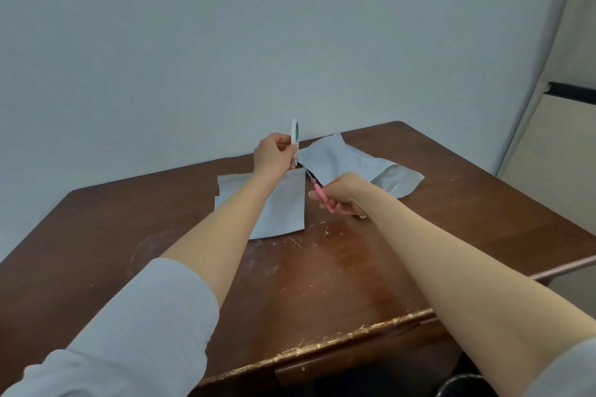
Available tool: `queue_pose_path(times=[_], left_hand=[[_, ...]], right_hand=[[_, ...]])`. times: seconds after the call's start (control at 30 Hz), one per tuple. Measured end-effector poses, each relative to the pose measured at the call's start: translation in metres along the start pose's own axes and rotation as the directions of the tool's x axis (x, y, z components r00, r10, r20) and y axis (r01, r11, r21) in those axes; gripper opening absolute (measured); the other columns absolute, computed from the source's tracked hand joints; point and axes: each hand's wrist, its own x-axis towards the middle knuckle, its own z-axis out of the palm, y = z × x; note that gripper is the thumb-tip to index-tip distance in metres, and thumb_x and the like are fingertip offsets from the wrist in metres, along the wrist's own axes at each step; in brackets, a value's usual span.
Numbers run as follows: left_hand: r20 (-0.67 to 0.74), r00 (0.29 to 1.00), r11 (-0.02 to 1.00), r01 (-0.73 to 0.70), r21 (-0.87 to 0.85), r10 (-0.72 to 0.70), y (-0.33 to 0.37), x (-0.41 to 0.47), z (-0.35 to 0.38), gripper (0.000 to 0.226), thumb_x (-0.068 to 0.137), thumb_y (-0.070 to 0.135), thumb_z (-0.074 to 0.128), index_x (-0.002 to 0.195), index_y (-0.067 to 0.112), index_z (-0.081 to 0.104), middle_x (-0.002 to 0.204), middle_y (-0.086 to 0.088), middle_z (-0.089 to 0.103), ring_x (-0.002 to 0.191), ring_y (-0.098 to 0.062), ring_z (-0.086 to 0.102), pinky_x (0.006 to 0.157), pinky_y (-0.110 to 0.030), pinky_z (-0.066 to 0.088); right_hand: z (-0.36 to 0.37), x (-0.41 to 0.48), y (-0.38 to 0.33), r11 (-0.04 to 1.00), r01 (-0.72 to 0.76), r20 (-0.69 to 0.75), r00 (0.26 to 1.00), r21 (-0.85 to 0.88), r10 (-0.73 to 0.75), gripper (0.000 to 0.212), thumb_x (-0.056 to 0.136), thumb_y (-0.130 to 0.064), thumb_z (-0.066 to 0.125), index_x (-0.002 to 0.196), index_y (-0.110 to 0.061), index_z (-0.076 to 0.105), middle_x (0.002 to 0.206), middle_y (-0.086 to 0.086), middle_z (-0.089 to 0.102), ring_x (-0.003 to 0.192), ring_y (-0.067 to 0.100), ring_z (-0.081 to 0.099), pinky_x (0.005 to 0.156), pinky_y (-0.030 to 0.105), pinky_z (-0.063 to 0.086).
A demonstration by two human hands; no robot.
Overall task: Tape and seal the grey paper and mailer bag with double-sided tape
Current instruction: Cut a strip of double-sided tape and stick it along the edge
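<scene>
Grey paper [283, 206], a flat, pale rectangle, lies on the brown table [322, 284] left of centre. Its long axis runs from the near edge toward the wall, and the left forearm crosses above it. Left hand [271, 153], raised over the sheet's far right corner, pinches the double-sided tape roll [294, 134] between curled fingers and thumb. The roll, white with a green face, is seen edge-on, its long axis upright. Scissors [317, 188] with pink handles slant from lower right to upper left, blade tips pointing at the roll's underside; whether the blades are parted cannot be told. Right hand [343, 193], fingers curled round the handles, grips them above the table. Behind it the mailer bag [335, 159], silvery grey and rumpled, lies toward the far right corner.
</scene>
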Motion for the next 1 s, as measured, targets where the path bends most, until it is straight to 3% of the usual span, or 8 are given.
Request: queue_pose_path(times=[0.1, 0.27, 0.43, 0.53, 0.7, 0.77, 0.9, 1.0], left_hand=[[-0.005, 1.000, 0.998, 0.026, 0.060, -0.026, -0.008, 0.000, 0.000, 0.019, 0.092, 0.010, 0.056, 0.110, 0.008, 0.062, 0.096, -0.004, 0.064, 0.078, -0.019, 0.062, 0.081, -0.033, 0.056], [0.016, 0.997, 0.979, 0.075, 0.191, -0.080, -0.024, -0.002, -0.005, 0.025, 0.094, 0.017, 0.054, 0.118, 0.009, 0.057, 0.104, -0.001, 0.056, 0.092, -0.016, 0.053, 0.083, -0.029, 0.044], [0.107, 0.981, 0.960, 0.132, 0.246, -0.162, -0.036, -0.006, -0.004, 0.025, 0.091, 0.016, 0.059, 0.114, 0.007, 0.061, 0.107, -0.007, 0.061, 0.100, -0.024, 0.059, 0.093, -0.043, 0.051], [0.130, 0.978, 0.961, 0.131, 0.245, -0.166, -0.036, -0.009, -0.002, 0.022, 0.090, 0.014, 0.060, 0.112, 0.009, 0.062, 0.112, -0.010, 0.062, 0.106, -0.027, 0.059, 0.094, -0.044, 0.051], [0.116, 0.984, 0.951, 0.094, 0.295, -0.133, -0.037, -0.005, -0.006, 0.022, 0.090, 0.016, 0.060, 0.112, 0.012, 0.062, 0.108, -0.006, 0.061, 0.103, -0.024, 0.058, 0.092, -0.038, 0.051], [0.104, 0.992, 0.934, 0.034, 0.356, -0.076, -0.034, -0.003, -0.011, 0.022, 0.091, 0.018, 0.059, 0.112, 0.014, 0.062, 0.100, 0.000, 0.058, 0.095, -0.019, 0.056, 0.084, -0.030, 0.047], [0.101, 0.994, 0.843, -0.093, 0.529, 0.047, -0.031, 0.004, -0.024, 0.019, 0.092, 0.021, 0.058, 0.110, 0.019, 0.063, 0.094, 0.007, 0.060, 0.090, -0.017, 0.058, 0.076, -0.030, 0.046], [0.111, 0.991, 0.742, -0.131, 0.657, 0.076, -0.035, 0.013, -0.036, 0.018, 0.093, 0.022, 0.057, 0.109, 0.022, 0.065, 0.098, 0.005, 0.065, 0.092, -0.020, 0.062, 0.078, -0.035, 0.051]], right_hand=[[-0.001, -0.004, 0.002, 0.998, -0.023, 0.036, 0.999, -0.055, 0.025, 0.015, 0.088, -0.017, 0.067, 0.074, -0.015, 0.064, 0.049, -0.005, 0.059, 0.032, 0.001, 0.038, 0.039, 0.009, 0.029], [0.000, 0.001, 0.005, 0.994, -0.080, -0.007, 0.997, 0.072, 0.081, 0.025, 0.080, -0.030, 0.078, 0.075, -0.008, 0.067, 0.075, 0.007, 0.062, 0.043, 0.003, 0.032, 0.043, 0.011, 0.029], [0.001, 0.001, 0.006, 0.985, -0.047, 0.018, 0.999, 0.169, 0.044, 0.051, 0.089, -0.027, 0.069, 0.038, -0.021, 0.069, 0.077, 0.008, 0.063, 0.043, 0.003, 0.029, 0.042, 0.009, 0.026], [0.003, 0.001, 0.005, 0.984, -0.040, 0.014, 0.999, 0.172, 0.038, 0.055, 0.090, -0.026, 0.068, 0.035, -0.022, 0.067, 0.078, 0.007, 0.063, 0.041, 0.003, 0.029, 0.040, 0.010, 0.025], [0.001, 0.005, 0.004, 0.987, 0.076, -0.200, 0.979, 0.141, -0.047, 0.009, 0.084, -0.013, 0.065, 0.077, -0.011, 0.069, 0.062, 0.000, 0.063, 0.039, 0.006, 0.037, 0.043, 0.016, 0.026], [-0.002, 0.013, 0.001, 0.985, 0.151, -0.264, 0.956, 0.079, -0.125, 0.009, 0.085, -0.010, 0.061, 0.075, -0.011, 0.061, 0.076, 0.008, 0.069, 0.048, 0.011, 0.046, 0.046, 0.016, 0.036], [0.001, 0.027, -0.012, 0.982, 0.188, -0.333, 0.925, -0.015, -0.182, 0.022, 0.079, -0.012, 0.067, 0.063, -0.014, 0.053, 0.094, 0.015, 0.072, 0.075, 0.025, 0.062, 0.080, 0.036, 0.055], [0.005, 0.040, -0.027, 0.985, 0.171, -0.355, 0.920, -0.023, -0.168, 0.012, 0.088, -0.012, 0.061, 0.077, -0.012, 0.056, 0.079, 0.015, 0.069, 0.074, 0.023, 0.066, 0.063, 0.027, 0.053]])
